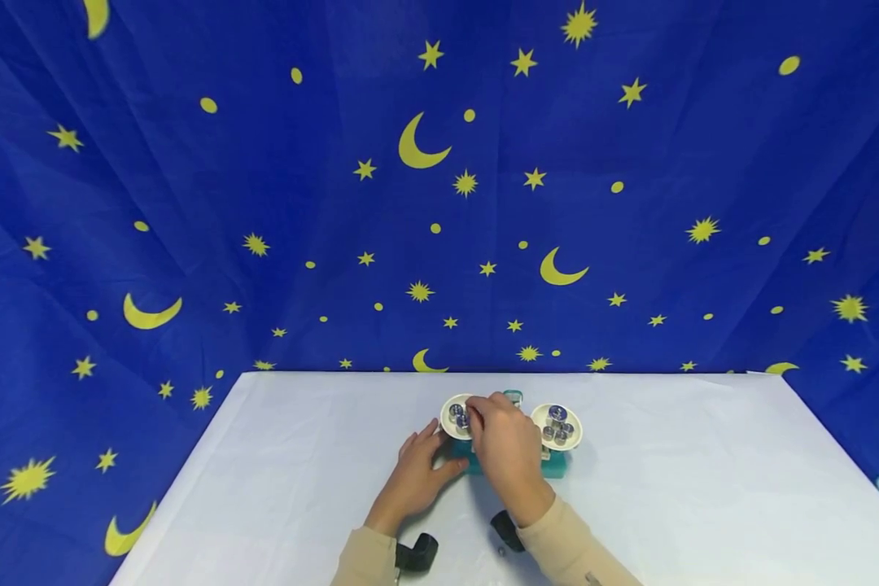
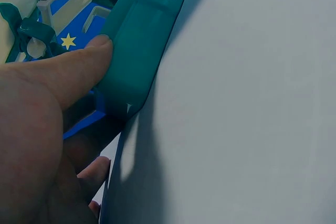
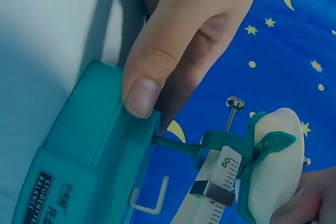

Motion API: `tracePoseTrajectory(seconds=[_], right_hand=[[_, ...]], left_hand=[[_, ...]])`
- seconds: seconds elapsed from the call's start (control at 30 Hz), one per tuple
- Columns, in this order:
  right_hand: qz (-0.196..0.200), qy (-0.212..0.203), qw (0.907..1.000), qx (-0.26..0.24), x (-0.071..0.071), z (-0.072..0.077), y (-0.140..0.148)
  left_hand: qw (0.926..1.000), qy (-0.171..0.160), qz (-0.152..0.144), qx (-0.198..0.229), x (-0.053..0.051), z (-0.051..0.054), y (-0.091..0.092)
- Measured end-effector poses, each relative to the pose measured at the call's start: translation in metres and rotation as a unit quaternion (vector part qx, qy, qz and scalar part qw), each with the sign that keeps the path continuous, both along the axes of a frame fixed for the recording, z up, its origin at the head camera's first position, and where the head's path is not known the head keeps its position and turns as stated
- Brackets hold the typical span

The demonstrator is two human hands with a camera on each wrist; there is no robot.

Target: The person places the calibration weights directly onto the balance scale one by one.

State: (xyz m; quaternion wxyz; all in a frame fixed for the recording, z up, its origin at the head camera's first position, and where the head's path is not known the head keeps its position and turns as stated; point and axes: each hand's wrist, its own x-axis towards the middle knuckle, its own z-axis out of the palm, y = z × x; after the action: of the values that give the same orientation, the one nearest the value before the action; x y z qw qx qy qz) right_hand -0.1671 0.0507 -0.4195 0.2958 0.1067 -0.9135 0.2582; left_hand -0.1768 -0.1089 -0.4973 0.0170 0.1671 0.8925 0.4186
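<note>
A teal balance (image 1: pixel 554 465), labelled "STUDENT" on its base, stands on the table with a white pan at either side. My left hand (image 1: pixel 413 478) grips the left end of the base (image 2: pixel 139 45), its thumb (image 2: pixel 86 64) lying on the teal casing. Over the left pan (image 1: pixel 450 430) my right hand (image 1: pixel 509 446) bends its fingers down and pinches a metal weight (image 1: pixel 462 422); the contact is partly hidden. Another metal weight (image 1: pixel 455 411) sits in that pan. The right pan (image 1: pixel 573 440) holds several metal weights (image 1: pixel 560 434), the largest one (image 1: pixel 557 413) at the back.
A dark slider (image 3: pixel 212 192) sits on the balance's marked beam (image 3: pixel 227 161), and an adjusting nut (image 3: pixel 234 103) stands out at its end. One small metal piece (image 1: pixel 501 551) lies on the white table (image 1: pixel 703 488) between the forearms. Behind hangs a blue cloth (image 1: pixel 483 203) with moons and stars.
</note>
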Motion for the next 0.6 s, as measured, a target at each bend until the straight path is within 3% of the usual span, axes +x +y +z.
tracePoseTrajectory(seconds=[0.6], right_hand=[[0.002,0.013,0.9996,0.026,0.0006,-0.003,0.001]], left_hand=[[1.0,-0.001,-0.001,-0.002,-0.0004,-0.0003,-0.0006]])
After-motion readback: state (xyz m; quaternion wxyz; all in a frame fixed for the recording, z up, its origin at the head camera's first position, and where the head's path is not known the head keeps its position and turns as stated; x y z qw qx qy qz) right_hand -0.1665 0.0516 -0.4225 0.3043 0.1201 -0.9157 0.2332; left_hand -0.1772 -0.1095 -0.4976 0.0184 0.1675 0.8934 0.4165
